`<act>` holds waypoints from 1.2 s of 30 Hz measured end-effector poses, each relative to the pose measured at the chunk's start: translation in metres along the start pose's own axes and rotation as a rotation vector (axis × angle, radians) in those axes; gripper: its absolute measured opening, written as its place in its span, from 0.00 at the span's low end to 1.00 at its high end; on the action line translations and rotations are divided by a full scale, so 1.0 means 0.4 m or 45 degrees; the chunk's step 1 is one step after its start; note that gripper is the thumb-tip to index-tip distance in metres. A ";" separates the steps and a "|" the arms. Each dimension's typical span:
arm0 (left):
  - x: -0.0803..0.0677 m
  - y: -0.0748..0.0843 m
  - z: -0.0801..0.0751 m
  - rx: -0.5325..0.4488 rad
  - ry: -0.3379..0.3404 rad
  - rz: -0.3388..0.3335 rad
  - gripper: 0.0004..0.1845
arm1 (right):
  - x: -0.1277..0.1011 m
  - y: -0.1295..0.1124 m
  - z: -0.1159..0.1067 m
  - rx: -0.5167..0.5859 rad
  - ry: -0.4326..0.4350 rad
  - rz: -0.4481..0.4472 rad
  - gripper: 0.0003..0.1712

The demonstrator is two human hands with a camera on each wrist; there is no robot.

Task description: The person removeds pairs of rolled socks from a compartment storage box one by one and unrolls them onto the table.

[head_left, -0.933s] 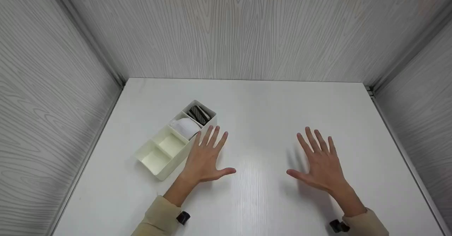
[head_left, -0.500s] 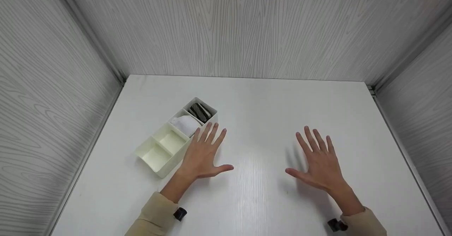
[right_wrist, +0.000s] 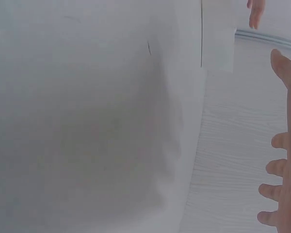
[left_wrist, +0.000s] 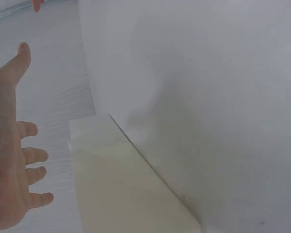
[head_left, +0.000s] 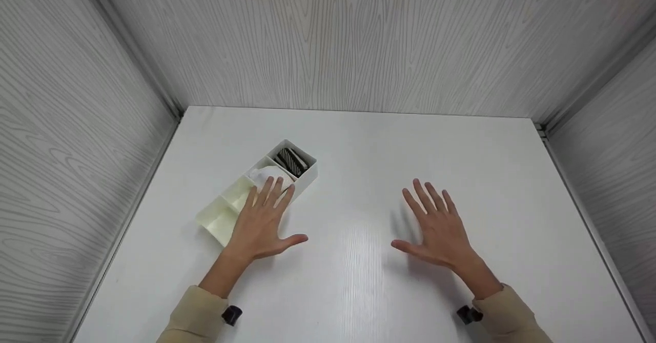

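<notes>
My left hand [head_left: 260,225] flat, fingers [head_left: 270,189] spread over the 4-compartment organizer [head_left: 220,220] at worktop [head_left: 359,153] left, my right hand [head_left: 435,227] open, fingers spread, hovering well apart.

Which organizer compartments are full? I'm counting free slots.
Two hold things: the far end of the organizer holds a striped roll, the next a white bundle. The nearer compartments look empty, partly hidden by the left hand.

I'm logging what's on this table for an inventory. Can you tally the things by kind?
Divided organizer tray: 1
White rolled cloth item, in the tray: 1
Black-and-white striped item, in the tray's far end compartment: 1
Total: 3
</notes>
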State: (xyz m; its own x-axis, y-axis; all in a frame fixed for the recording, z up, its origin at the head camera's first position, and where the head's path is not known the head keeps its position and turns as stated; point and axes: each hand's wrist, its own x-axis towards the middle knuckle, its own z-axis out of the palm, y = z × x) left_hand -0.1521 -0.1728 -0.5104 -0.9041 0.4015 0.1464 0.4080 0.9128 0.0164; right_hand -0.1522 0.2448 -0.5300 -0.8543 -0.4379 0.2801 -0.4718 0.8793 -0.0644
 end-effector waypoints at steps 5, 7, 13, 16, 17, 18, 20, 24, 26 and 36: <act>-0.031 -0.045 0.000 -0.009 -0.006 -0.046 0.60 | 0.037 -0.035 0.018 0.020 -0.003 -0.054 0.65; -0.043 -0.063 -0.001 -0.018 -0.011 -0.067 0.61 | 0.053 -0.051 0.025 0.020 -0.006 -0.074 0.64; -0.070 -0.115 -0.001 -0.036 -0.025 -0.121 0.61 | 0.102 -0.100 0.036 0.055 0.009 -0.131 0.64; -0.081 -0.136 -0.002 -0.047 -0.038 -0.147 0.61 | 0.127 -0.123 0.043 0.063 0.038 -0.174 0.63; -0.084 -0.142 -0.001 -0.053 -0.042 -0.156 0.61 | 0.135 -0.130 0.047 0.060 0.048 -0.190 0.63; -0.087 -0.147 0.000 -0.058 -0.047 -0.166 0.61 | 0.144 -0.137 0.049 0.061 0.059 -0.205 0.63; -0.092 -0.157 0.003 -0.069 -0.054 -0.188 0.61 | 0.161 -0.150 0.055 0.057 0.072 -0.234 0.63; -0.099 -0.169 0.009 -0.087 -0.050 -0.220 0.61 | 0.196 -0.176 0.063 0.055 0.080 -0.278 0.61; -0.102 -0.175 0.013 -0.086 -0.043 -0.228 0.61 | 0.211 -0.189 0.064 0.059 0.068 -0.289 0.60; -0.120 -0.192 0.031 -0.120 -0.068 -0.276 0.62 | 0.276 -0.273 0.056 0.153 -0.016 -0.305 0.58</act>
State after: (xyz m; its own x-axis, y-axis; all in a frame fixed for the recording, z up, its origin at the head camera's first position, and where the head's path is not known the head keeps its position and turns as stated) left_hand -0.1416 -0.2612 -0.5308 -0.9763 0.2025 0.0766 0.2113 0.9682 0.1342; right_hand -0.1998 0.0963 -0.5136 -0.7174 -0.6337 0.2894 -0.6827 0.7222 -0.1110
